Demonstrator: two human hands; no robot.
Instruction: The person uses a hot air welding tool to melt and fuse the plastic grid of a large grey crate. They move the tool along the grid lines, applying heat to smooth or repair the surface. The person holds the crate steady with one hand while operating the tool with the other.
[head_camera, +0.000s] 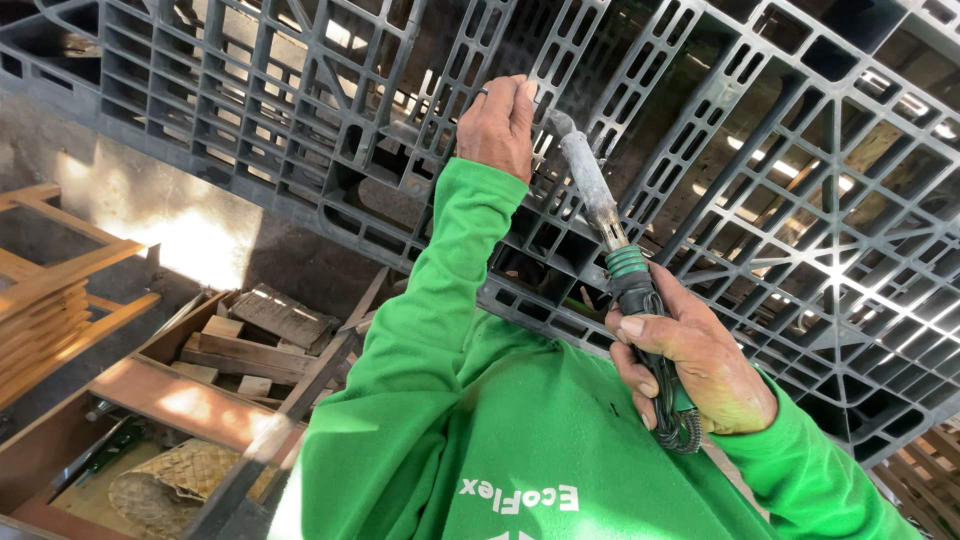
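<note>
Head: right hand (690, 355) grips iron (600, 200) (upright) —

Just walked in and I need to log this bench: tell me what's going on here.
A person in a green long-sleeved shirt works on a dark grey plastic pallet standing on edge. The right hand grips the green handle of a soldering-iron-like heating tool, its tip at a pallet rib. The left hand presses on the grid right beside that tip. Wooden offcuts and a woven mat lie lower left.
</note>
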